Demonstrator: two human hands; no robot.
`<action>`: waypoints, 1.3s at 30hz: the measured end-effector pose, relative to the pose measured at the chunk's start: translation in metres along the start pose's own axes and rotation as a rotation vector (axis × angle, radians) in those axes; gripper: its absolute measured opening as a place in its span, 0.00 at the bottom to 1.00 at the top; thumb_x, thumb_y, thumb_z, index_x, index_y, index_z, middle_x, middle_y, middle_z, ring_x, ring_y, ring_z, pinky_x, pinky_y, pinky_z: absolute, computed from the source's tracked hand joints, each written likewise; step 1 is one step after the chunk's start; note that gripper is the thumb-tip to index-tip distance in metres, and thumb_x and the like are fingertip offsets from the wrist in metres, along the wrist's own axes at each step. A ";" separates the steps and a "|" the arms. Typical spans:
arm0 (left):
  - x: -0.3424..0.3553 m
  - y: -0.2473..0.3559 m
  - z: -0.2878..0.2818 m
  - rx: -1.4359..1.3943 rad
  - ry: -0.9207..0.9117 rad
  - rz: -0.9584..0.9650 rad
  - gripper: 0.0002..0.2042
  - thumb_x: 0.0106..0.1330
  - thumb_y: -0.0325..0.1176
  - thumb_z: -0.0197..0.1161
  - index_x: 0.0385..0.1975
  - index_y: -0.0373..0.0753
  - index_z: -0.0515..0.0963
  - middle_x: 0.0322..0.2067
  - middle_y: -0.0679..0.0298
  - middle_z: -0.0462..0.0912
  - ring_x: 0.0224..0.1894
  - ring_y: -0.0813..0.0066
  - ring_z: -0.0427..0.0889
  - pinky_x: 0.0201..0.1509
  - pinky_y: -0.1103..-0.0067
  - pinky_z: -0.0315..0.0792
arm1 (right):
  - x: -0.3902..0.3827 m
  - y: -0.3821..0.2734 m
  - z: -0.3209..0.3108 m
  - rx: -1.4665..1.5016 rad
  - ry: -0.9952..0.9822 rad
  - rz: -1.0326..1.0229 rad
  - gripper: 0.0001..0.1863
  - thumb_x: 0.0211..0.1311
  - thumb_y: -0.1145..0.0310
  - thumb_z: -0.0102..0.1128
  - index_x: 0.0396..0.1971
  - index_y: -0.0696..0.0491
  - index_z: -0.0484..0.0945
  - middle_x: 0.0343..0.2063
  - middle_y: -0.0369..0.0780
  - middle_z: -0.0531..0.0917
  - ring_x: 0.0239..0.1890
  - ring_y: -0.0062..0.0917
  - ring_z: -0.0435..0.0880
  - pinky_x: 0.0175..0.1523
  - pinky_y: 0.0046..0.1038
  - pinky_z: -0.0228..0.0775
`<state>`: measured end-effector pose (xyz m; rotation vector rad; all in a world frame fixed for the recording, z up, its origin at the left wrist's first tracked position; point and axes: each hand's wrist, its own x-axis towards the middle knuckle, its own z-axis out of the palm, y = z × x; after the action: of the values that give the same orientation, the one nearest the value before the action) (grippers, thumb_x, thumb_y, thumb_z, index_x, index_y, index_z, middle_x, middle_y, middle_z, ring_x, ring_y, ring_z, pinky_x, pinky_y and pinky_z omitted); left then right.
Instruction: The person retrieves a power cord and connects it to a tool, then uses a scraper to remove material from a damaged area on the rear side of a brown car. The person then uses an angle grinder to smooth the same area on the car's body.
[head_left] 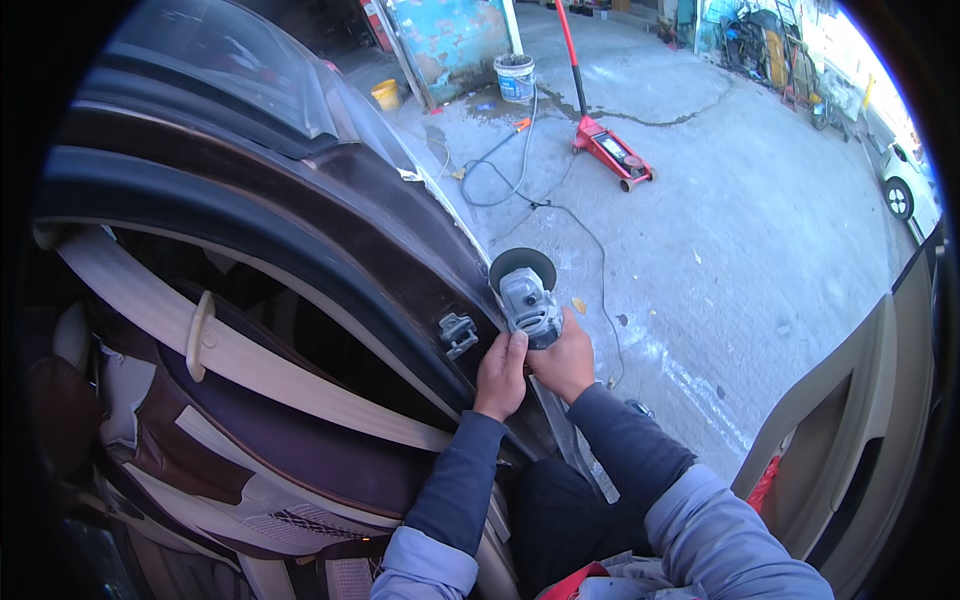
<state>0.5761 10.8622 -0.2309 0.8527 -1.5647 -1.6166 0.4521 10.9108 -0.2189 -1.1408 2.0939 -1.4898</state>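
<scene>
An angle grinder (530,305) with a grey gear head and a dark round disc (523,268) is held against the edge of the dark brown car body (440,265), beside the door latch striker (458,335). My right hand (566,358) is wrapped round the grinder's body from the right. From the left, my left hand (501,375) is closed on it too, thumb pointing up along its side; its other fingers are mostly hidden. The disc's lower edge is covered by the gear head, and I cannot tell whether it is spinning.
A beige seat belt (300,375) crosses the door opening at left. The open door's inner panel (840,420) stands at right. On the concrete are a red floor jack (612,150), a hose (480,172), a thin cable (603,265), a white bucket (515,78) and a yellow bucket (385,95).
</scene>
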 end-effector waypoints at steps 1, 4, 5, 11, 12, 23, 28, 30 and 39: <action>0.000 0.001 0.001 0.038 0.014 0.038 0.20 0.84 0.46 0.50 0.48 0.33 0.78 0.40 0.62 0.84 0.43 0.76 0.79 0.51 0.74 0.74 | -0.001 -0.001 0.000 -0.020 -0.014 0.020 0.28 0.48 0.58 0.78 0.44 0.59 0.75 0.34 0.56 0.87 0.41 0.55 0.87 0.46 0.46 0.79; -0.001 0.002 0.000 0.077 0.022 0.091 0.20 0.84 0.46 0.50 0.47 0.33 0.78 0.39 0.62 0.84 0.42 0.77 0.78 0.51 0.74 0.74 | -0.001 -0.003 0.001 0.004 -0.024 0.033 0.28 0.49 0.57 0.78 0.44 0.59 0.75 0.34 0.56 0.87 0.41 0.55 0.87 0.46 0.46 0.79; -0.001 0.003 -0.001 0.094 0.014 0.093 0.20 0.84 0.46 0.50 0.48 0.33 0.78 0.40 0.62 0.84 0.43 0.76 0.79 0.51 0.74 0.74 | -0.001 -0.003 0.001 0.019 -0.034 0.036 0.29 0.49 0.57 0.78 0.44 0.59 0.75 0.34 0.56 0.87 0.41 0.55 0.87 0.46 0.46 0.79; 0.001 0.008 -0.002 0.075 0.000 0.057 0.20 0.84 0.45 0.49 0.50 0.32 0.79 0.43 0.59 0.85 0.46 0.75 0.80 0.54 0.75 0.73 | 0.001 -0.004 0.000 -0.012 -0.030 0.022 0.29 0.49 0.57 0.78 0.44 0.60 0.75 0.34 0.56 0.87 0.41 0.55 0.87 0.46 0.46 0.79; 0.000 0.009 -0.002 0.059 -0.015 0.060 0.20 0.84 0.45 0.50 0.51 0.32 0.79 0.43 0.59 0.85 0.46 0.75 0.81 0.54 0.75 0.73 | 0.001 -0.003 0.000 -0.006 -0.017 0.026 0.29 0.49 0.57 0.78 0.44 0.60 0.75 0.34 0.56 0.87 0.40 0.55 0.87 0.46 0.46 0.79; 0.002 -0.004 -0.004 0.122 -0.021 0.059 0.22 0.84 0.46 0.49 0.55 0.31 0.79 0.47 0.54 0.87 0.50 0.67 0.84 0.57 0.72 0.74 | -0.003 0.001 0.000 -0.017 -0.016 0.025 0.29 0.49 0.57 0.78 0.44 0.59 0.75 0.34 0.56 0.87 0.41 0.55 0.87 0.46 0.46 0.79; 0.000 0.002 -0.003 0.164 -0.020 0.092 0.21 0.83 0.46 0.50 0.54 0.31 0.79 0.46 0.54 0.87 0.49 0.67 0.84 0.57 0.72 0.74 | -0.006 0.001 -0.001 -0.015 -0.004 0.043 0.29 0.50 0.55 0.78 0.45 0.59 0.76 0.36 0.56 0.87 0.42 0.55 0.87 0.47 0.46 0.79; 0.000 0.004 -0.002 0.149 -0.006 0.162 0.21 0.83 0.46 0.50 0.53 0.32 0.80 0.46 0.55 0.87 0.48 0.69 0.84 0.56 0.73 0.75 | -0.004 -0.001 -0.002 -0.010 -0.023 0.031 0.30 0.50 0.55 0.77 0.45 0.59 0.76 0.36 0.57 0.87 0.42 0.55 0.87 0.47 0.46 0.79; 0.002 0.005 -0.001 0.016 -0.014 0.067 0.21 0.83 0.46 0.51 0.51 0.32 0.79 0.44 0.58 0.86 0.45 0.74 0.82 0.53 0.74 0.75 | 0.004 -0.010 -0.006 -0.034 -0.068 0.048 0.30 0.50 0.55 0.77 0.45 0.59 0.76 0.36 0.56 0.87 0.43 0.55 0.87 0.48 0.45 0.79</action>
<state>0.5761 10.8596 -0.2264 0.7898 -1.6011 -1.5677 0.4500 10.9107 -0.2068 -1.1292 2.0934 -1.3798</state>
